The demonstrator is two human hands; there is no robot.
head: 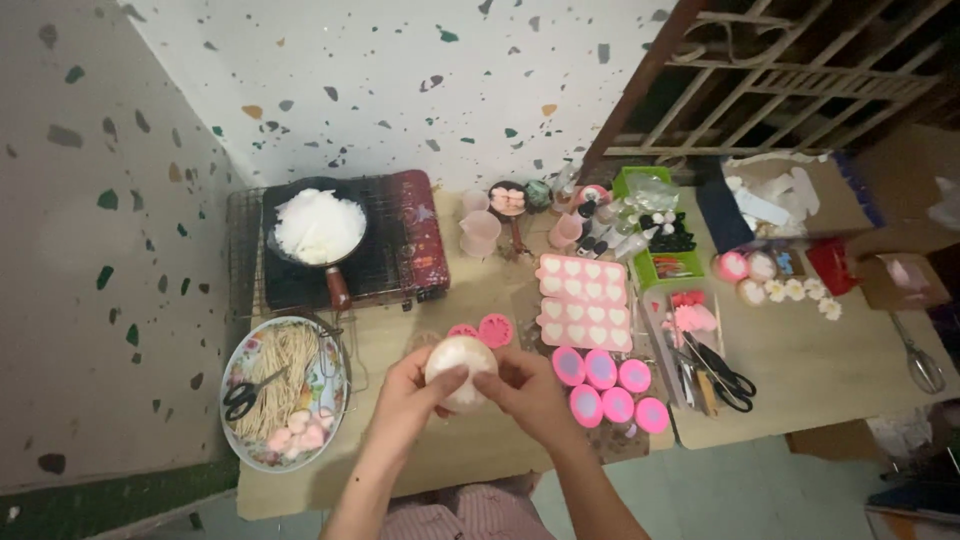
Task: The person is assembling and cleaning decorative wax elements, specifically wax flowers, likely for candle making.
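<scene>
Hands hold one round white ball (461,372) over the surface (420,470). Left hand (405,392) and right hand (527,392) both pinch it. Pink round molds (610,388) sit just beside.

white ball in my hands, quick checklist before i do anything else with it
1. Both hands on the ball: ok, left hand and right hand cup it from either side.
2. Ball clear of the table: ok, it looks held above the wood.
3. Ball whole, no cracks: cannot tell, fingers cover part of it.
4. Round pink moulds within reach: ok, just beside the right hand.
5. Heart mould tray filled: ok, pale hearts in every cell that shows.
6. Pan of white stuff on the stove hot or off: cannot tell.
</scene>
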